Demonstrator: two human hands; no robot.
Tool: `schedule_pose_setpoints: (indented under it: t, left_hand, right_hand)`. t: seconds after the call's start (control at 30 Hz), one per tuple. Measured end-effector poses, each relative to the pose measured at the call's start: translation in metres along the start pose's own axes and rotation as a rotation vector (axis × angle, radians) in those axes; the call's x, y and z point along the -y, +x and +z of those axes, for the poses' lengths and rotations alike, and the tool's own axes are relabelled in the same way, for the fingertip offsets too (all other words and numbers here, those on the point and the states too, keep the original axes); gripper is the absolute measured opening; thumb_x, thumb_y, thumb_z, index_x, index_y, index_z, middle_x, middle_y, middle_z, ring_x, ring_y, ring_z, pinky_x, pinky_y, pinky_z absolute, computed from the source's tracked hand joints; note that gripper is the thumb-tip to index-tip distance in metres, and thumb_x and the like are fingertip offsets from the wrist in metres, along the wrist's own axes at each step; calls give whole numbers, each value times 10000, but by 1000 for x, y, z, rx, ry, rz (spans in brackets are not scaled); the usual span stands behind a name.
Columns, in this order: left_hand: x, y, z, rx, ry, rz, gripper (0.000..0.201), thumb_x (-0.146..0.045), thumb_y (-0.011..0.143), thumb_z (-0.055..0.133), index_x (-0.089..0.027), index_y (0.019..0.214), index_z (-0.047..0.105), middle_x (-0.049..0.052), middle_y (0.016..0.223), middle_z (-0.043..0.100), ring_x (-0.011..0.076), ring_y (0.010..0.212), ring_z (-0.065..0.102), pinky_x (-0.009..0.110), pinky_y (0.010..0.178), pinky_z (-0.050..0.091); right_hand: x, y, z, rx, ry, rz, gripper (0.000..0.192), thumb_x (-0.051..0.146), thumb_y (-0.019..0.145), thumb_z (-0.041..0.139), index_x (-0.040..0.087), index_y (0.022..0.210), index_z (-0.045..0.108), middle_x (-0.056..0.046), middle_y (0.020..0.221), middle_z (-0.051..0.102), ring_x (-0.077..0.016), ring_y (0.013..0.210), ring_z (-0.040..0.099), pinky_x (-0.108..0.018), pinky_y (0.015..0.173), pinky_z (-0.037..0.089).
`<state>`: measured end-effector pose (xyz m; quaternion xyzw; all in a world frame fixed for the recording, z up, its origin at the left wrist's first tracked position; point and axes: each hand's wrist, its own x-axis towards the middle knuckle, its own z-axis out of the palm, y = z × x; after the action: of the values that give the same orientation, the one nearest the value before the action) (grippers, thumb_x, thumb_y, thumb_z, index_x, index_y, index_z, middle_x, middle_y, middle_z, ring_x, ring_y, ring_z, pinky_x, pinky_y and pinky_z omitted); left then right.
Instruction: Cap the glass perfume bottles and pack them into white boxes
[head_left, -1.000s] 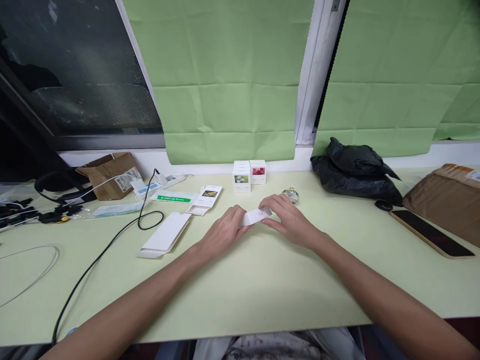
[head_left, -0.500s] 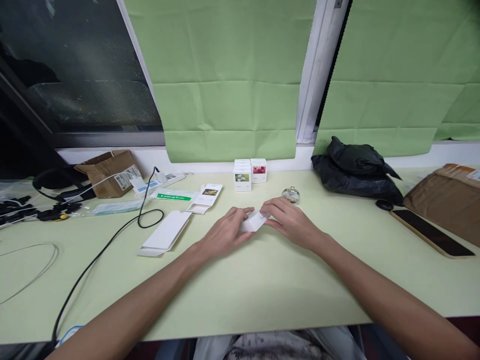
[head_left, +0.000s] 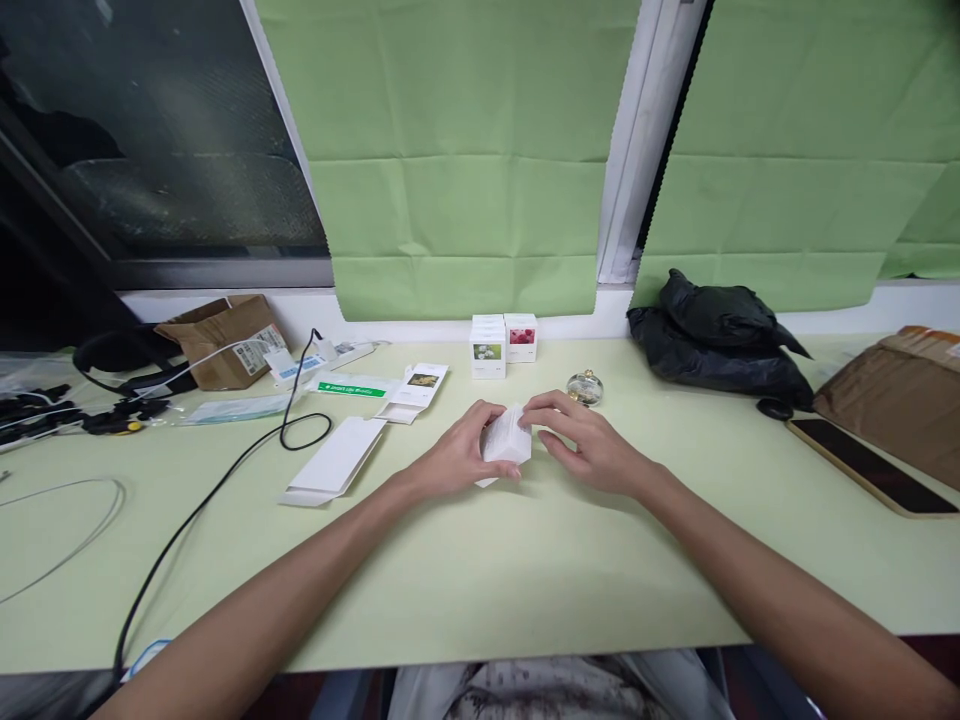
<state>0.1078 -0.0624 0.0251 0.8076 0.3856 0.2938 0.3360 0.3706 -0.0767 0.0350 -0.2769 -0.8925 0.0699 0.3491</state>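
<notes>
Both my hands meet at the middle of the pale green table (head_left: 480, 580) on a small white carton (head_left: 505, 443) that stands partly squared up. My left hand (head_left: 457, 460) grips its left side with thumb and fingers. My right hand (head_left: 585, 445) touches its upper right edge with the fingertips. Just behind my right hand lies a small round glass bottle (head_left: 584, 387). Two finished small boxes (head_left: 502, 345), one with a green picture and one with a red, stand at the wall behind.
Flat white carton blanks (head_left: 335, 462) lie left of my hands, with another printed one (head_left: 416, 388) behind. A black cable (head_left: 225, 480) loops across the left. A black bag (head_left: 712, 335), a phone (head_left: 870, 465) and brown parcels (head_left: 900, 390) sit right.
The flat white carton between my hands has been pushed open into a box shape and stood up. The hands shifted slightly together around it.
</notes>
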Motion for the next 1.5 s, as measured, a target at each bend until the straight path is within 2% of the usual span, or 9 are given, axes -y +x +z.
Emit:
schedule_pose_setpoints:
  t: [0.2,0.37,0.5,0.6,0.73,0.93,1.07,1.3,1.5]
  left_hand:
    - [-5,-3,-1,54,-38,-18,671,-578,785,845,-306,1345,594,62,1184,571,246,1016,591,367,854,496]
    - [-3,-2,-9,106,-124,-30,694,-528,745,892,-313,1346,618,63,1233,568,258,1095,596,362,901,496]
    - [1,-1,-13,165,-96,-27,777,-521,667,945,-317,1352,641,71,1244,577,278,1131,598,369,915,506]
    - [3,-1,-15,179,-115,-13,811,-513,640,961,-300,1355,645,80,1255,599,288,1145,608,391,953,504]
    - [7,-1,-18,168,-198,-16,786,-490,689,939,-283,1374,615,92,1308,624,298,1200,613,427,1010,494]
    - [10,-2,-14,102,-250,-31,755,-479,720,920,-280,1369,588,93,1349,635,296,1221,621,433,1011,514]
    - [4,-5,-7,34,-181,-32,741,-491,739,904,-289,1373,578,83,1329,637,287,1198,622,421,990,519]
    - [-4,-8,6,-160,121,29,794,-590,726,887,-265,1352,522,89,1336,572,304,1208,577,416,966,495]
    - [-6,-6,16,-245,233,19,807,-644,713,873,-255,1301,482,78,1270,570,300,1145,588,400,881,499]
  right_hand:
    - [4,2,-4,39,68,21,371,166,1036,529,330,1357,615,-100,1332,591,-247,1122,629,-404,901,558]
    - [8,1,-8,132,52,45,480,235,991,667,373,1438,560,-91,1297,562,-260,1160,588,-414,941,553]
    - [10,3,-4,166,-67,-7,313,239,1011,648,293,1316,605,-99,1197,587,-262,1079,562,-408,882,542]
    - [9,5,-1,151,-135,-68,203,245,1024,629,257,1225,611,-111,1223,627,-277,1094,545,-426,892,527]
    - [7,5,0,40,-133,-132,147,153,1043,535,251,1123,609,-88,1167,690,-275,1127,561,-413,903,510]
    - [12,4,-5,11,-114,-92,253,345,1031,607,261,1265,657,-91,1049,638,-254,936,571,-418,835,495]
    - [11,4,-4,-19,-39,7,243,293,1093,485,238,1107,721,-68,915,605,-224,859,552,-376,771,463]
    - [7,5,-3,-31,122,178,99,301,1021,654,254,1041,739,-55,987,629,-229,986,581,-395,906,471]
    - [5,5,-2,-38,159,194,95,336,983,713,243,988,690,-54,1045,617,-234,1038,585,-401,938,473]
